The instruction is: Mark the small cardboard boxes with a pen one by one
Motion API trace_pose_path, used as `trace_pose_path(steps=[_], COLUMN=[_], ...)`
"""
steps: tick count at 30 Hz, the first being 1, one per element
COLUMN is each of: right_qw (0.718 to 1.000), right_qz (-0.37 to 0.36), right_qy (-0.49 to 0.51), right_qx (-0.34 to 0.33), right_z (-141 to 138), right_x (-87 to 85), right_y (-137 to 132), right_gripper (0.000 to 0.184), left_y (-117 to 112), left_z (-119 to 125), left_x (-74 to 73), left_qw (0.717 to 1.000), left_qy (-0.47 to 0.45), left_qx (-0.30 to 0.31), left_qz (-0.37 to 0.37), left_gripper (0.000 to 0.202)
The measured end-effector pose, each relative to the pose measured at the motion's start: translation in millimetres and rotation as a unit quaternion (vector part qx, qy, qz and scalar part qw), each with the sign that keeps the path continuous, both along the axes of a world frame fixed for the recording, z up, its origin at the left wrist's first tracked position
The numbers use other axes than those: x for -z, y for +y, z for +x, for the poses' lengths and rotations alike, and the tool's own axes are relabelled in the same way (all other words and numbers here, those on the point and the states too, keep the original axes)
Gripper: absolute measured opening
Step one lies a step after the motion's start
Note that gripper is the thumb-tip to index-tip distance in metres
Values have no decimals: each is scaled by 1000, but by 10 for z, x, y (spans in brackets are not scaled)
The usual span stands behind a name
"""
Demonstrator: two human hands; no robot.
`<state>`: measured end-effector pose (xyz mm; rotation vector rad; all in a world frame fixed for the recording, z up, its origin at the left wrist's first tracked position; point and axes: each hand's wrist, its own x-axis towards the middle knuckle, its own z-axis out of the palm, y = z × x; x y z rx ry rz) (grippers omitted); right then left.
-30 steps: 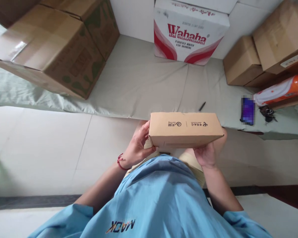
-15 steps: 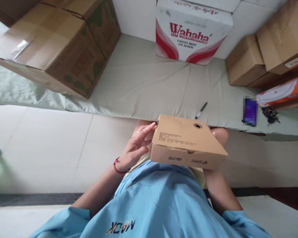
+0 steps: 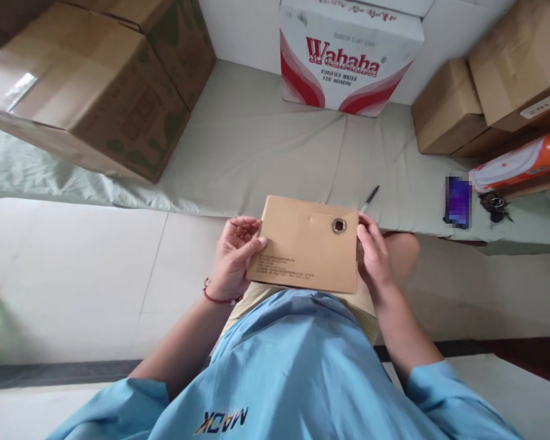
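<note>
Above my lap I hold a small brown cardboard box (image 3: pixel 302 244) between both hands. Its printed face is turned up, with a round hole near the far right corner and small dark text along the near side. My left hand (image 3: pixel 238 256), a red string bracelet at the wrist, grips the left edge, thumb on top and fingers at the side. My right hand (image 3: pixel 374 253) is closed on the right edge, its lower fingers partly hidden by the box. Just beyond my right hand lies a black pen (image 3: pixel 372 194) on the covered surface.
A white and red Wahaha carton (image 3: pixel 348 67) stands at the back of the cloth-covered surface (image 3: pixel 238 140). Large cardboard boxes (image 3: pixel 105 85) fill the left; more boxes (image 3: pixel 449 110) stand right. A phone (image 3: pixel 458 201), keys (image 3: pixel 495 206) and an orange-white package (image 3: pixel 522 159) lie near the right end.
The box has moved left and tipped, so its near side no longer shows. My left hand has closed on its left edge; my right hand has come into view at the right edge.
</note>
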<state>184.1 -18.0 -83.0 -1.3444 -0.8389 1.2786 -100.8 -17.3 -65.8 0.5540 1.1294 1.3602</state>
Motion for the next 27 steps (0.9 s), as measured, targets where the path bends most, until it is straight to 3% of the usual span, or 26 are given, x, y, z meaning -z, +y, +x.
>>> trace_pose_path(steps=[3, 5, 8, 11, 16, 19, 21, 23, 24, 25, 27], right_qw=[984, 947, 871, 798, 630, 565, 529, 544, 576, 626, 761], right_qz=[73, 99, 85, 30, -19, -51, -63, -50, -32, -8, 62], right_qy=[-163, -305, -483, -594, -741, -777, -797, -798, -786, -760, -643], right_qx=[-9, -15, -37, -99, -231, -274, -286, -256, -222, -174, -55], right_z=[170, 359, 663, 872, 944, 940, 973, 1049, 1096, 1141, 1194], right_x=[53, 67, 90, 91, -54, -133, -147, -148, -152, -163, -210], right_y=[409, 694, 1040, 1229, 1323, 1345, 1351, 1359, 1369, 1388, 1459], right_gripper=[43, 34, 29, 38, 42, 38, 35, 29, 24, 17, 11], left_y=[168, 247, 318, 383, 527, 568, 563, 538, 521, 502, 469], left_z=[-95, -114, -63, 52, 223, 248, 228, 194, 181, 178, 213], left_x=[52, 110, 207, 287, 413, 505, 538, 515, 478, 426, 294], left_qw=[998, 997, 995, 990, 971, 946, 907, 848, 816, 786, 740], left_qy=[37, 52, 75, 108, 192, 300, 405, 510, 550, 580, 611], left_qx=[-56, -59, -60, -82, -112, -82, -69, -84, -95, -99, -73], left_qz=[-7, -7, 16, 47, 84, 94, 90, 119, 150, 190, 270], left_gripper=[47, 45, 46, 50, 44, 33, 31, 37, 40, 41, 36])
